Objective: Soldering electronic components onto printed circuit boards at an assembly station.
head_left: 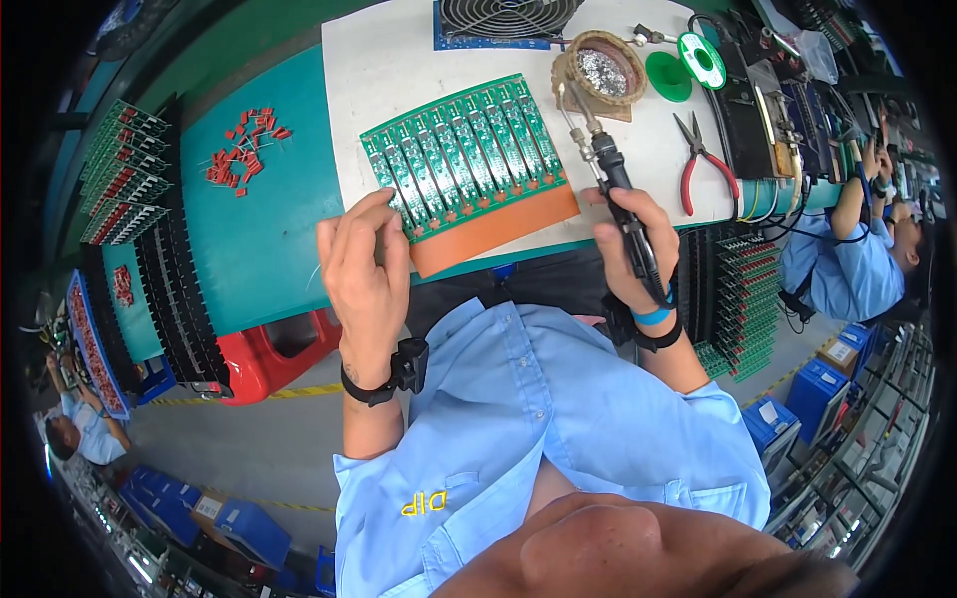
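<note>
A green circuit board panel (464,149) of several long strips lies on the white sheet, with an orange-brown strip (498,227) along its near edge. My left hand (364,274) is at the panel's near left corner, thumb and bent fingers apart, fingertips at the board edge. I cannot tell whether they press on it. In my right hand (643,244) is a black soldering iron (620,189) with a metal wire-feed tube beside its tip. It points away from me, its tip by the round dish (601,70) of silvery solder bits, right of the panel.
Red components (244,149) lie loose on the green mat at left. Racks of boards (125,169) stand at far left and below the table at right (748,299). Red-handled pliers (703,164), a solder spool (701,60) and a fan (503,18) surround the sheet. Other people work at both sides.
</note>
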{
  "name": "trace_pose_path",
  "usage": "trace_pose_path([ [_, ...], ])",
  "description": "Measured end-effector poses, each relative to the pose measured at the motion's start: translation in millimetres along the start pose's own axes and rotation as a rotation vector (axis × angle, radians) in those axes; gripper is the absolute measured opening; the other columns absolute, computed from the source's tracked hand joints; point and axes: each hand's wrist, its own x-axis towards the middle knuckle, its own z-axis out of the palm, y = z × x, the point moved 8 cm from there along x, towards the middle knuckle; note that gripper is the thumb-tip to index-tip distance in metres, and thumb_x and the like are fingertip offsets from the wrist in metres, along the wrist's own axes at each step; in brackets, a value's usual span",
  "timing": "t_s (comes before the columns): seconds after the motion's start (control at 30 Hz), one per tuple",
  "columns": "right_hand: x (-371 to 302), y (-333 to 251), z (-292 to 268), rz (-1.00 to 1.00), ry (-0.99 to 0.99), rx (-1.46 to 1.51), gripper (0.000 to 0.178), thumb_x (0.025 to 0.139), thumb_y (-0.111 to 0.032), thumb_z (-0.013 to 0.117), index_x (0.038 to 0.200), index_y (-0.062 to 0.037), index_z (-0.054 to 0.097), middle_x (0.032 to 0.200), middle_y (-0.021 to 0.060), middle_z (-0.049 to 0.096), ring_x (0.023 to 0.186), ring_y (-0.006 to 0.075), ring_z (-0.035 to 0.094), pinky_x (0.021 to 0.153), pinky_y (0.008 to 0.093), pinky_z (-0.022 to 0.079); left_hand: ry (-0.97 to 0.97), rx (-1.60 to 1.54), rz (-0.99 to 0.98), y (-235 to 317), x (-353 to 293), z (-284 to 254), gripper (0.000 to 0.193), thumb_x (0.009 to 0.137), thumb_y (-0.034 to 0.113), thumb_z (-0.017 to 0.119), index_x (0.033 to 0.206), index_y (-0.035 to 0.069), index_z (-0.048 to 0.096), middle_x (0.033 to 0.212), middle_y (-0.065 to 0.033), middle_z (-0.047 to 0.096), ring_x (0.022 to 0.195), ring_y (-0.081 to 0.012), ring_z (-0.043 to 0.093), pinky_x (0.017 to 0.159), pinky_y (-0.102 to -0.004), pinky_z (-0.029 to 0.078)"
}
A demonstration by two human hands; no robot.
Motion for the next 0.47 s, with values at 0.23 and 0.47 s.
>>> trace_pose_path([
  [0.23,-5.8,-25.2,23.3,-0.252,0.028,-0.350,0.055,0.077,0.003,0.082,0.123,-0.0041,0.052,0.110,0.0209,0.070,0.099,0.0348,0.070,0.087,0.0403,0.055,0.108,-0.050,-0.039,2.1,-25.1,-13.4,0.013,0.085,-0.005,0.069,0.095,0.002,0.065,0.103,-0.0114,0.071,0.087,-0.0267,0.059,0.075,-0.0356,0.047],
  [0.47,-41.9,-37.3,64.5,-0.275,-0.131,0.131,0.068,0.074,0.000,0.086,0.129,-0.0086,0.046,0.116,0.0211,0.070,0.109,0.0401,0.067,0.099,0.0458,0.050,0.073,-0.131,0.044,18.4,-41.3,-6.6,0.019,0.085,-0.003,0.071,0.101,0.005,0.065,0.102,-0.0119,0.070,0.089,-0.0291,0.060,0.084,-0.0409,0.046],
])
